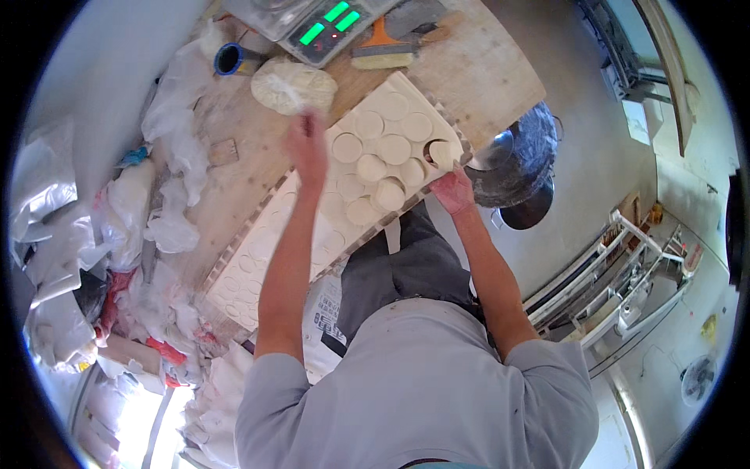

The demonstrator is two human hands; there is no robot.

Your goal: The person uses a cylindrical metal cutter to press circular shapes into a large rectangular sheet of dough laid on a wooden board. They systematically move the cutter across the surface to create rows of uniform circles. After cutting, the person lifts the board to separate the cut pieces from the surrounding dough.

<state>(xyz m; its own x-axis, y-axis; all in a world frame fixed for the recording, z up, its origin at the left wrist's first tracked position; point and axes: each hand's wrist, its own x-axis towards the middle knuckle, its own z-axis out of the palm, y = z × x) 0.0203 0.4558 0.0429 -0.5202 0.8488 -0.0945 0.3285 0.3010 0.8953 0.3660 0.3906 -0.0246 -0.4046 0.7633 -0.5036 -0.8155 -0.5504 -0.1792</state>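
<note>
A long pale board [295, 186], covered with round cream-coloured discs that look like dough, lies slantwise on the worktable in front of me. Near its right end my right hand [453, 190] grips one disc [443, 155], which is tilted up beside a dark round gap. Several other discs [393, 148] lie flat in rows, some with shadowed rims. My left hand [308, 148] is over the board's far edge, close to a clear bag of pale, lumpy stuff [293, 86]. Motion smears its fingers, so their hold is hidden.
A digital scale [320, 35] with green lit figures stands at the far edge, beside an orange-handled brush [381, 51] and a blue-rimmed cup [230, 59]. Crumpled plastic [176, 117] lines the left. Large dark pans [519, 156] stand right of the wooden table [500, 74].
</note>
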